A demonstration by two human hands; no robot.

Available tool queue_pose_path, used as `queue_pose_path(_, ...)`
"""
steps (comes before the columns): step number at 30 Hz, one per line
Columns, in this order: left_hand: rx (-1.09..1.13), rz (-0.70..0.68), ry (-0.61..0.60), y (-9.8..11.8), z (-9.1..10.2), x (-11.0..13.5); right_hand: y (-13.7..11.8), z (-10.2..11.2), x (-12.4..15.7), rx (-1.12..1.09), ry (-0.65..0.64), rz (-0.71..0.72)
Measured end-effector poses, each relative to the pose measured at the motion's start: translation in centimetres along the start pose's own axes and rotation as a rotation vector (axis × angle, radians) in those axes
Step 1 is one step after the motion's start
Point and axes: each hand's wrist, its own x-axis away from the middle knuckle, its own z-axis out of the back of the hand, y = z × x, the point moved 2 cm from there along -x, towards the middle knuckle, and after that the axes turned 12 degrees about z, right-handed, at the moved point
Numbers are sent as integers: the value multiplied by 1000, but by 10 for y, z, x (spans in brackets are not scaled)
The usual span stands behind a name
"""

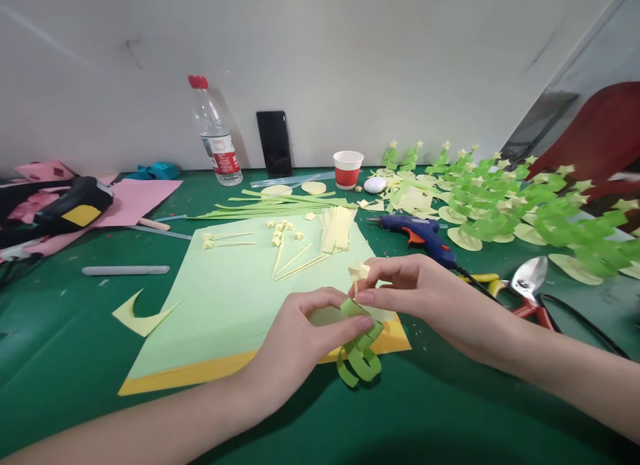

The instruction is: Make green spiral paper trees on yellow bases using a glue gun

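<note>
My left hand (pixel 313 325) pinches a folded green paper strip (pixel 361 358), its loops hanging below the thumb. Just above it, my right hand (pixel 400 285) holds a thin stick topped with a pale yellow paper star (pixel 359 272). The stick's lower end meets the top of the green strip; how deep it goes is hidden by the fingers. Both hands are over the near right part of a pale green sheet (pixel 215 318). On that sheet lie several small paper stars (pixel 283 228), some toothpicks (pixel 295 261) and a stack of cream paper strips (pixel 337 228).
A blue glue gun (pixel 420 235) and pruning shears (pixel 527 285) lie to the right. Behind them stand many finished green paper pieces (pixel 480 198) with stars. A paper cup (pixel 347 170), a phone (pixel 275 143) and a bottle (pixel 217 141) stand along the wall. Pink paper (pixel 137 198) lies left.
</note>
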Motion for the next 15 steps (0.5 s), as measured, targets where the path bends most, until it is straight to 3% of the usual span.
queue_pose_path(7,-5,-86,-25,-1,2,-2,3,-2,1,-10,39,16)
queue_pose_path(15,14,-106,-25,3,0,-3,4,0,16,143,42,59)
